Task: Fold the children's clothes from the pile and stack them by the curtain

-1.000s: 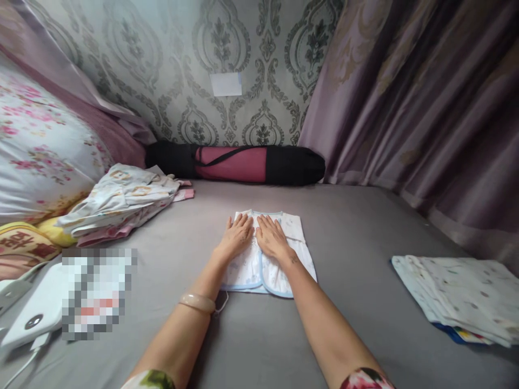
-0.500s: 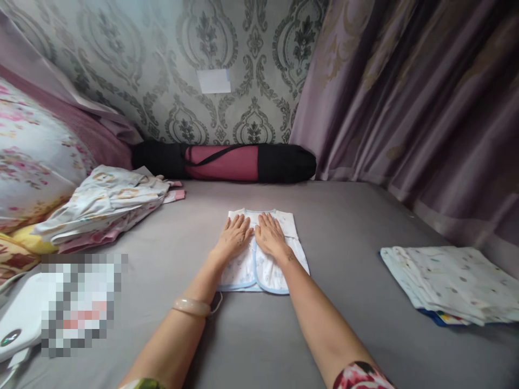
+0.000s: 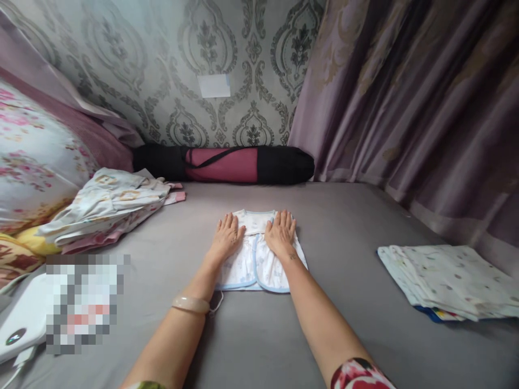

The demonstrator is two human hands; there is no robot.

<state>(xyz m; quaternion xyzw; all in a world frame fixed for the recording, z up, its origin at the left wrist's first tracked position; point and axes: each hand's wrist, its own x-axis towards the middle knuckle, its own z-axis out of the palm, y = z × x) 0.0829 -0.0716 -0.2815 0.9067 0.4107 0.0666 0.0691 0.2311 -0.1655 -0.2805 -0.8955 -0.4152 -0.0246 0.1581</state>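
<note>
A small white baby shirt (image 3: 242, 267) with pale blue trim and a faint blue print lies on the grey bed sheet (image 3: 340, 227), its sleeves folded in across the upper part. My left hand (image 3: 227, 235) rests flat on the shirt's upper left side, fingers stretched out. Opposite it, my right hand (image 3: 281, 231) presses flat on the upper right side, fingers also extended. A thin white tie string (image 3: 219, 303) trails from the lower left hem. Both hands cover the shirt's side edges.
Folded printed cloths (image 3: 450, 278) lie at the right. Left are a loose pile of baby clothes (image 3: 109, 197), a floral pillow (image 3: 32, 156) and a white power bank (image 3: 30, 313) with a cable. A black and maroon rolled bag (image 3: 223, 163) lies along the wall.
My hands have slid apart, from near the shirt's middle out to its left and right sides. The folded sleeves between them show more now.
</note>
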